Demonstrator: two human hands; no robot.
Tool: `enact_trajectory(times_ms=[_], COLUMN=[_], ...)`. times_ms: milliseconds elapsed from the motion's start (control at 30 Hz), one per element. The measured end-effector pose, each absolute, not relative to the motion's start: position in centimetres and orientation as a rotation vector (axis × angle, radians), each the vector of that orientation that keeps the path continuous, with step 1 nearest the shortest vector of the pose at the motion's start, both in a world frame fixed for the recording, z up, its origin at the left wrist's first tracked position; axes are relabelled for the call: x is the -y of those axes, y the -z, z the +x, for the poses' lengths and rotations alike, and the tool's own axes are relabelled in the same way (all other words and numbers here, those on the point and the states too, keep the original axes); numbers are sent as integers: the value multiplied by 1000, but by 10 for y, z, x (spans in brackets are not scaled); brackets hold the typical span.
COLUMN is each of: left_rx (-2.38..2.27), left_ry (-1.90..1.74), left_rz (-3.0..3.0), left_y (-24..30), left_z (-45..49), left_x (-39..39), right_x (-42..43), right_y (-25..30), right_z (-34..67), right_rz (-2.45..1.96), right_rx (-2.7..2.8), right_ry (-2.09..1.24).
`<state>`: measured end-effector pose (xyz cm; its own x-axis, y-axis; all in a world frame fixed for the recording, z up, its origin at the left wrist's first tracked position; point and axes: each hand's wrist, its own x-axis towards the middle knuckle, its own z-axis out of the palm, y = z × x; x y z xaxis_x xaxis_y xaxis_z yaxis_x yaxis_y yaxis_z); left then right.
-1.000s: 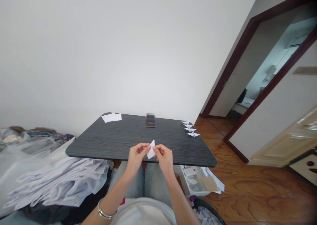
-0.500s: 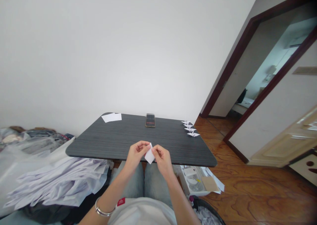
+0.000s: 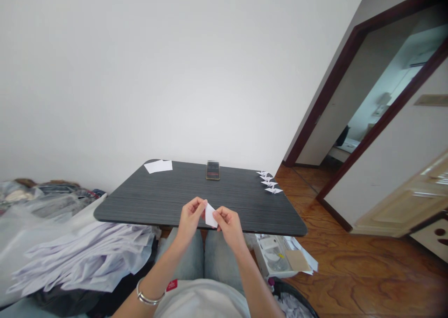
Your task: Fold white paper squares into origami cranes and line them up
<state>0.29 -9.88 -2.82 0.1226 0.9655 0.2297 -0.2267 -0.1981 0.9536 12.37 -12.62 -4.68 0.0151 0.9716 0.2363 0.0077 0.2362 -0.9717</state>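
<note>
Between my two hands is a small folded piece of white paper [image 3: 210, 215], held over the near edge of the dark table [image 3: 168, 192]. My left hand [image 3: 192, 215] pinches its upper left corner between thumb and fingertips. On the other side, my right hand [image 3: 227, 221] grips the right edge in a pinch. The far layers of the paper are hidden from me. Several white folded paper cranes [image 3: 271, 183] stand in a row along the table's right side. Flat sheets of white paper [image 3: 158, 166] lie at the back left corner.
A phone-like device [image 3: 213, 170] is propped near the table's back edge, against the white wall. Below the right side sits an open white box [image 3: 276, 257] of odds and ends. Piled clothes [image 3: 84, 257] lie at the left. A doorway opens at the right.
The paper has turned in my fingers and shows a wider face. My left hand has shifted slightly left, and my right grip has moved lower on the paper's edge.
</note>
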Motion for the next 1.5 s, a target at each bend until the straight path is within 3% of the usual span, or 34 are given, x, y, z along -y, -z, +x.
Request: enact_trajectory(times_ms=[200, 600, 967, 1267, 1500], left_rx=[-829, -969, -858, -881, -760], left_ry=[-1192, -1384, -1243, -1402, -1429], left_rz=[1305, 1283, 1263, 1390, 1431], left_y=[27, 37, 30, 21, 23], left_z=[0, -6, -6, -9, -7], left_x=[96, 88, 92, 97, 98], right_x=[127, 129, 129, 130, 132], right_y=[52, 51, 51, 51, 44], right_z=[125, 121, 122, 121, 122], right_rz=[-1102, -1144, -1109, -900, -740], right_rx=[1387, 1338, 1225, 971, 862], right_ry=[-918, -858, -919, -1560, -1615])
